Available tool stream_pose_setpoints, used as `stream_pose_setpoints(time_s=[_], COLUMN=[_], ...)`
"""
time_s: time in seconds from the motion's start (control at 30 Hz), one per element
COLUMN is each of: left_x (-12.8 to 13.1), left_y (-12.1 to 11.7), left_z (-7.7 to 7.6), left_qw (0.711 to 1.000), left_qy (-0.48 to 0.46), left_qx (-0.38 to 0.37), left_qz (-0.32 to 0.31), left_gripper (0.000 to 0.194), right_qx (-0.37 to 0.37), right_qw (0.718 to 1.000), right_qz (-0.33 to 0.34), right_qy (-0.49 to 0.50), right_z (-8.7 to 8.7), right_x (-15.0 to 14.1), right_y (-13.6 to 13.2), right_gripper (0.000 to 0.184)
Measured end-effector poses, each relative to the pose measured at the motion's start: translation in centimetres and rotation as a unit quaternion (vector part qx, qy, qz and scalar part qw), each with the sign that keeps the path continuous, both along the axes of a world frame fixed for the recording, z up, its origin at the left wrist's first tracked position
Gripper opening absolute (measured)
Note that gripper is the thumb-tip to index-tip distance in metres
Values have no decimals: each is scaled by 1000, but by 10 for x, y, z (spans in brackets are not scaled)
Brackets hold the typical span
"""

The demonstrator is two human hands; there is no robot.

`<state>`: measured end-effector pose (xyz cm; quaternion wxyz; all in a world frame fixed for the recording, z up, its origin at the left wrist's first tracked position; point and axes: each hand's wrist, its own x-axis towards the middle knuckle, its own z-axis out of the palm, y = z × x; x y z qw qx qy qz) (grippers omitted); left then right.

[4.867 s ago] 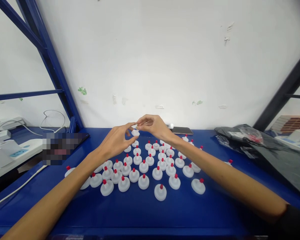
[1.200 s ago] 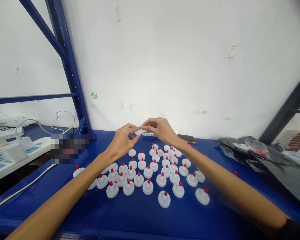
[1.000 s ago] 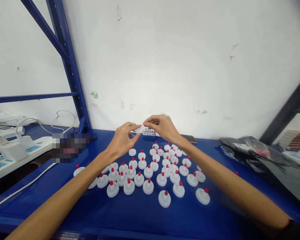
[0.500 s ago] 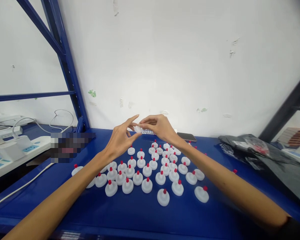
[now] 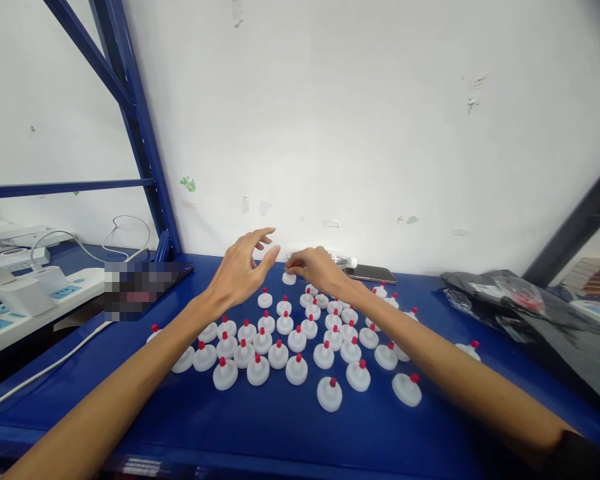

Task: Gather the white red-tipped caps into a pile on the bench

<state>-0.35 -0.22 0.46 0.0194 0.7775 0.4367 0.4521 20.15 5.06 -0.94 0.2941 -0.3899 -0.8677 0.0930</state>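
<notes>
Several white round caps with red tips (image 5: 297, 338) stand in rows on the blue table (image 5: 290, 427). My right hand (image 5: 314, 267) pinches one white cap (image 5: 289, 278) by its top, low over the table at the far end of the rows. My left hand (image 5: 243, 272) hovers just left of it with fingers spread and nothing in them. Both forearms reach in over the caps from the near edge.
A clear plastic bottle (image 5: 339, 259) and a dark phone (image 5: 370, 273) lie by the white wall. Black plastic bags (image 5: 500, 293) sit at the right. White power strips and cables (image 5: 25, 293) lie left, past the blue rack post (image 5: 145, 153).
My hands were pinching a cap together in the air. Now the left hand has let go and spread, and the right hand has lowered the cap toward the table.
</notes>
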Motion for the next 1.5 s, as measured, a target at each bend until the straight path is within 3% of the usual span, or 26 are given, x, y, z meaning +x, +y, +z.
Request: stream_pose_setpoints(time_s=[0.13,0.3,0.37,0.47,0.6,0.7,0.8,0.87,0.97,1.13,1.3,1.5], left_x=[0,1,0,0,0,-7,-24,-42,-76,-121,-135,-127], left_y=[0,0,0,-1,0,3,12,20,34,55,72,87], left_z=[-1,0,0,0,0,4,14,21,27,16,-8,-41], left_qw=[1000,1000,1000,1000,1000,999,997,994,988,977,967,958], left_qy=[-1,-1,0,3,9,19,35,39,22,12,13,-33], left_qx=[12,17,17,18,26,38,42,40,27,-35,-118,-186], left_qz=[-5,-5,-3,-2,2,20,55,89,149,211,225,216], left_gripper=[42,41,41,40,37,37,39,41,44,38,30,29], right_qx=[-17,-38,-43,-41,33,108,156,174,178,86,37,14], right_qw=[998,995,995,996,999,994,981,966,941,888,876,883], right_qz=[32,47,46,47,22,-27,-115,-191,-288,-409,-417,-433], right_qy=[-53,-80,-83,-70,-17,12,16,13,24,194,240,181], right_z=[-14,-19,-16,-1,38,67,79,74,48,-2,-29,-49], right_x=[-5,-5,-4,2,22,51,95,130,185,249,262,268], right_y=[5,5,5,2,-9,-20,-30,-35,-39,-35,-24,-17], right_gripper=[10,8,19,24,27,35,40,42,41,45,46,47])
